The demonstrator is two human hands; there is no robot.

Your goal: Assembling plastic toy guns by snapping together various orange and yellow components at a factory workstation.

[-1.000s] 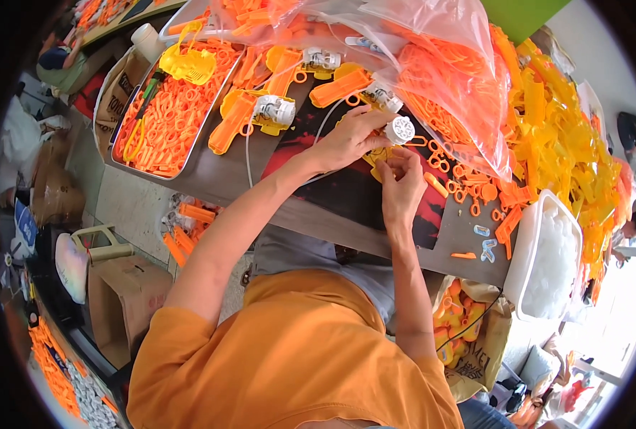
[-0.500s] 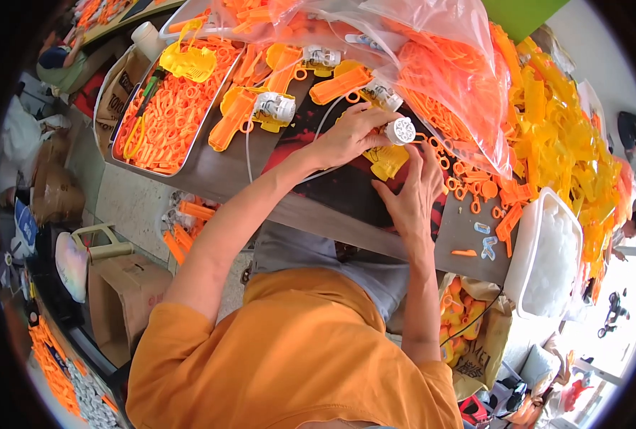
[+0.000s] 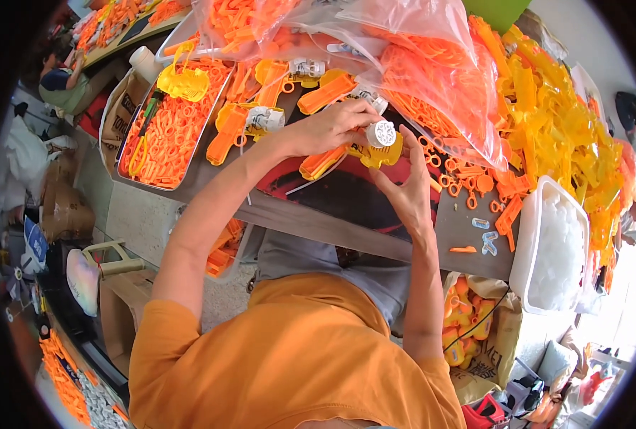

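Note:
A toy gun with a yellow half-shell (image 3: 377, 153), an orange grip (image 3: 321, 164) and a white patterned cylinder (image 3: 381, 134) lies between my hands over the table mat. My left hand (image 3: 336, 129) is closed on the white cylinder from the left, with its fingers bent round it. From the right, my right hand (image 3: 409, 191) holds the yellow shell's edge, thumb below and fingers above. Behind them are more toy guns, one with a white cylinder (image 3: 265, 119) in its yellow shell, another with an orange grip (image 3: 326, 94) near my left hand.
At left stands a metal tray (image 3: 187, 171) of orange parts with a green-handled tool (image 3: 150, 106) on top. Clear bags (image 3: 439, 86) of orange parts lie behind. Orange rings (image 3: 455, 187) spread at right, beside a white bin (image 3: 525, 275) of clear pieces and a yellow shell heap (image 3: 554, 121).
The toy gun's shell has shifted slightly left and tilted, and its orange grip now shows beside my left hand. My right thumb has come up against the shell. The whole view has shifted slightly.

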